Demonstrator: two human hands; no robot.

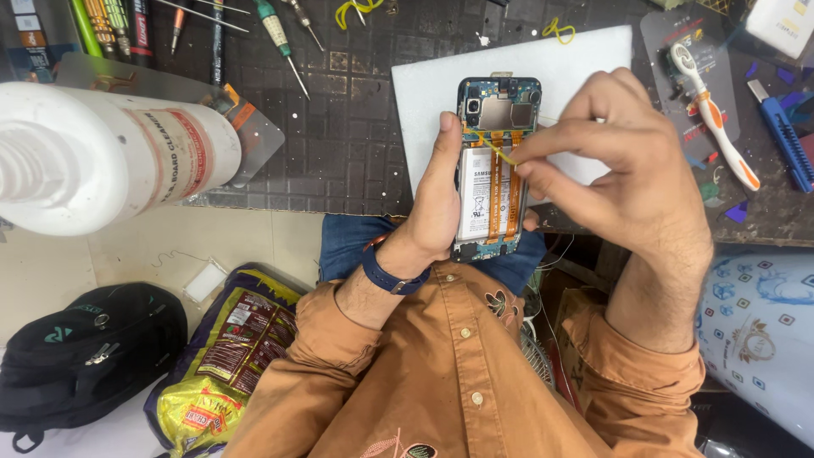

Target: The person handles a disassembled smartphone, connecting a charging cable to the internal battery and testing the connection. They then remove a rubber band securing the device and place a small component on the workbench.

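Note:
My left hand point(438, 203) grips an opened smartphone point(493, 161) from its left side, back cover off, showing the white battery, blue circuit board and orange flex cables. My right hand point(627, 170) comes in from the right, its thumb and forefinger pinching a thin yellow strip point(502, 153) over the upper part of the battery. A dark wristband point(386, 273) sits on my left wrist. The phone is held just above the front edge of a white mat point(432, 93) on the dark workbench.
A large white bottle point(110, 157) lies close at the left. Screwdrivers point(280, 38) lie at the top left; a white-and-orange brush point(712, 114) and blue cutter point(784, 140) at the right. Below, a black backpack point(85, 356) and a printed bag point(225, 365) sit on the floor.

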